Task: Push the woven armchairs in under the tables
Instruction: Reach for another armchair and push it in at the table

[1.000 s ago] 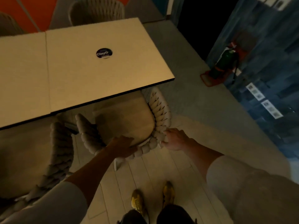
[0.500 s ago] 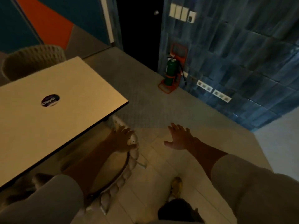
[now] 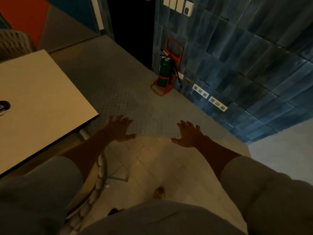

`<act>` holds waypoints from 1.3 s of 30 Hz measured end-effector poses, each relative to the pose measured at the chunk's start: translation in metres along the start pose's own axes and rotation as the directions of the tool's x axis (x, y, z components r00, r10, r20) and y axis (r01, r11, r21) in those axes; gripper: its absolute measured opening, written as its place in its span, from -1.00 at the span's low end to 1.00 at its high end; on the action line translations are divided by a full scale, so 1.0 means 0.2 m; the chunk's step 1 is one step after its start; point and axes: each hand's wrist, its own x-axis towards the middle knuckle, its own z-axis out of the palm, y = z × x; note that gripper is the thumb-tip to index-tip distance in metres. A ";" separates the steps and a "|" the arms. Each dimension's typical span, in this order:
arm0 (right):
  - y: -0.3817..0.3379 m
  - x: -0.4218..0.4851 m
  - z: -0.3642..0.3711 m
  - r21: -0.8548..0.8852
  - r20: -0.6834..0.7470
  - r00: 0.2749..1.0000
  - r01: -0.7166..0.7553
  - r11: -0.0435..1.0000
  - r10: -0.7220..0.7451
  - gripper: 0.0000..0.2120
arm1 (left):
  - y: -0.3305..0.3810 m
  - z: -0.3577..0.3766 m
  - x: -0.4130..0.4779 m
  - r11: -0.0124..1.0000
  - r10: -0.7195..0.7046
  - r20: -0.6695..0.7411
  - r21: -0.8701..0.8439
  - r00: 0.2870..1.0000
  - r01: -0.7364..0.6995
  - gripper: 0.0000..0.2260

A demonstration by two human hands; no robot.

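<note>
Dim, warm-lit room through a wide, soft lens.
Yellowish light falls from above onto the table top [image 3: 42, 99] and the pale floor tiles [image 3: 152, 158], the brightest patches; the blue tiled wall [image 3: 254, 65] takes a cooler sheen, perhaps from a second source off to the right. The doorway [image 3: 132, 31] is pure black. Straight edges bow toward the corners. The grey sleeves [image 3: 271, 200] blur at the bottom, and the left hand [image 3: 118, 129] and right hand [image 3: 189, 136] look soft and grainy, fine detail smeared.

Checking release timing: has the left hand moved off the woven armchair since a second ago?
Yes. The left hand lifted off the woven beige armchair, now hovering right of the pale table corner.
</note>
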 end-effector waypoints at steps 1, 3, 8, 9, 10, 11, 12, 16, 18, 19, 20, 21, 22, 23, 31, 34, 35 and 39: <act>0.03 0.04 -0.03 -0.003 0.010 1.000 0.011 1.000 -0.011 -0.02 | 0.02 -0.02 0.04 1.000 -0.009 0.007 -0.007 1.000 0.009 -0.12; 0.09 0.15 -0.11 -0.012 0.028 0.999 0.038 0.999 -0.037 -0.02 | 0.05 -0.05 0.13 0.999 -0.030 0.020 -0.031 0.999 0.031 -0.12; 0.12 0.43 -0.30 -0.048 0.028 0.996 0.091 0.995 -0.090 -0.03 | 0.00 -0.14 0.31 0.991 -0.094 0.029 -0.090 0.995 0.097 -0.11; 0.13 0.50 -0.33 -0.057 0.029 0.994 0.105 0.993 -0.104 -0.03 | -0.03 -0.14 0.35 0.988 -0.107 0.029 -0.110 0.994 0.110 -0.12; 0.13 0.59 -0.37 -0.070 0.037 0.993 0.116 0.991 -0.114 -0.03 | -0.06 -0.16 0.41 0.984 -0.122 0.033 -0.129 0.992 0.126 -0.12; 0.13 0.64 -0.39 -0.078 0.038 0.992 0.124 0.989 -0.121 -0.03 | -0.08 -0.16 0.44 0.981 -0.130 0.036 -0.138 0.991 0.134 -0.13; 0.12 0.72 -0.44 -0.087 0.042 0.991 0.131 0.988 -0.128 -0.02 | -0.12 -0.18 0.50 0.977 -0.146 0.042 -0.153 0.988 0.151 -0.13; 0.08 1.11 -0.64 -0.123 0.045 0.989 0.148 0.981 -0.144 -0.02 | -0.34 -0.20 0.79 0.955 -0.200 0.052 -0.213 0.978 0.206 -0.11; 0.04 1.32 -0.76 -0.130 0.066 0.986 0.164 0.978 -0.156 -0.02 | -0.48 -0.22 0.94 0.950 -0.209 0.064 -0.225 0.976 0.218 -0.10; 0.01 1.41 -0.82 -0.129 0.073 0.983 0.176 0.976 -0.167 -0.01 | -0.54 -0.25 1.00 0.944 -0.216 0.075 -0.240 0.974 0.228 -0.09; -0.01 1.51 -0.89 -0.131 0.084 0.981 0.187 0.973 -0.177 -0.01 | -0.61 -0.27 1.06 0.937 -0.224 0.089 -0.254 0.970 0.240 -0.09; -0.03 1.58 -0.93 -0.135 0.081 0.978 0.199 0.971 -0.190 -0.01 | -0.66 -0.28 1.12 0.937 -0.225 0.092 -0.252 0.970 0.241 -0.08; -0.06 1.69 -0.99 -0.139 0.072 0.977 0.207 0.968 -0.199 -0.01 | -0.76 -0.31 1.19 0.939 -0.229 0.095 -0.241 0.969 0.246 -0.08; -0.08 1.76 -1.03 -0.136 0.061 0.976 0.214 0.967 -0.207 -0.01 | -0.81 -0.33 1.23 0.940 -0.234 0.100 -0.231 0.967 0.251 -0.07; -0.35 2.36 -1.32 -0.158 0.077 0.953 0.303 0.940 -0.294 0.04 | -1.27 -0.46 1.58 0.908 -0.294 0.116 -0.277 0.949 0.315 0.02; -0.46 2.63 -1.43 -0.148 0.115 0.938 0.341 0.929 -0.326 0.05 | -1.46 -0.48 1.72 0.887 -0.332 0.127 -0.295 0.935 0.355 -0.02; -0.49 2.73 -1.46 -0.147 0.123 0.931 0.359 0.922 -0.343 0.06 | -1.51 -0.49 1.77 0.878 -0.349 0.127 -0.302 0.928 0.371 -0.04; -0.61 3.13 -1.64 -0.198 0.129 0.907 0.419 0.886 -0.400 0.08 | -1.75 -0.55 2.00 0.844 -0.394 0.114 -0.348 0.912 0.408 -0.05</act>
